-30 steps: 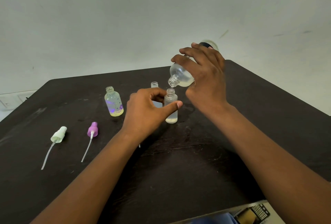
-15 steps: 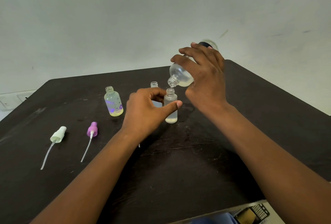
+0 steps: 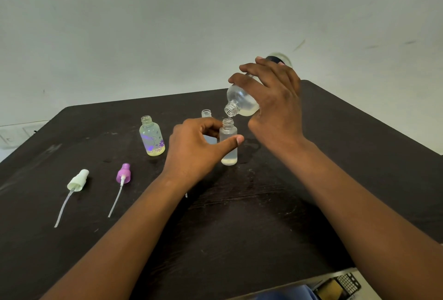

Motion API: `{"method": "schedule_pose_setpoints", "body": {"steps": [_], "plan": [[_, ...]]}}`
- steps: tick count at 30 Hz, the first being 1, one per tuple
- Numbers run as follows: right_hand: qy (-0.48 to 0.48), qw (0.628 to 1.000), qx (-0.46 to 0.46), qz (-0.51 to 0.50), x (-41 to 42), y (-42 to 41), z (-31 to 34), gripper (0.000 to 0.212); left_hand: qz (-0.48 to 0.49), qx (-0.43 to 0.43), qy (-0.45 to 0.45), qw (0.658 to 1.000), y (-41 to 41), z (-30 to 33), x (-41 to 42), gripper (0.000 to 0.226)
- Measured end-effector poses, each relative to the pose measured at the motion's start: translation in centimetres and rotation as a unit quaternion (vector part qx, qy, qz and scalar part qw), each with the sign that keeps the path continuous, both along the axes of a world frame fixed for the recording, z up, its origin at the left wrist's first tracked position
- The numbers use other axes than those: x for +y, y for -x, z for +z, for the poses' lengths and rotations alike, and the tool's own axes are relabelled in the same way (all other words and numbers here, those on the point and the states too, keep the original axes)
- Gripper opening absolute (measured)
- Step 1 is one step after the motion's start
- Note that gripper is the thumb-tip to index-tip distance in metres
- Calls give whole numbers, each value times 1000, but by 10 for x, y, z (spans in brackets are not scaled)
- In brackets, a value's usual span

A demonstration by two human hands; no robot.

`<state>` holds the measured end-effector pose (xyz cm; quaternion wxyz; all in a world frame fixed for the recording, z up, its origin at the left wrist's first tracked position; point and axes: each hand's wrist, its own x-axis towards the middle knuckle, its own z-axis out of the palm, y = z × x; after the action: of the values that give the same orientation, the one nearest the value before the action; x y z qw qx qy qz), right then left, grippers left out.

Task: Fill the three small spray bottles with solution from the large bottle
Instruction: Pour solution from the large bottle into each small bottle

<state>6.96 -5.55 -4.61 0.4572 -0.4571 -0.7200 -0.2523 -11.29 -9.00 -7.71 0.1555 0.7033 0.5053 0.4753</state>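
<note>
Dark counter (image 3: 239,227), pale wall behind. Right hand (image 3: 275,105) grips large bottle (image 3: 242,104), tilted, mouth just above frosted small bottle (image 3: 229,142) pinched by left hand (image 3: 194,148); shallow liquid in base. Flowered bottle (image 3: 152,140) holds yellowish liquid. Third bottle (image 3: 206,114) partly hidden. Two pump tops, purple (image 3: 123,173) and white (image 3: 78,179), near left edge.

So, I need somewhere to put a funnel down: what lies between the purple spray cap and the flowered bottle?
In the head view, only bare dark table lies between the purple spray cap and the flowered bottle.
</note>
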Motion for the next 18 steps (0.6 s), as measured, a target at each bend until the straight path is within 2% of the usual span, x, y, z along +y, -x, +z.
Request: {"method": "schedule_pose_setpoints", "body": {"steps": [4, 18], "plan": [[2, 1000, -1, -2, 0, 0, 0, 70, 2, 3, 1, 1000, 0, 0, 0, 27], [1, 1000, 0, 1, 2, 0, -2, 72, 6, 9, 3, 1000, -1, 1, -2, 28]]}}
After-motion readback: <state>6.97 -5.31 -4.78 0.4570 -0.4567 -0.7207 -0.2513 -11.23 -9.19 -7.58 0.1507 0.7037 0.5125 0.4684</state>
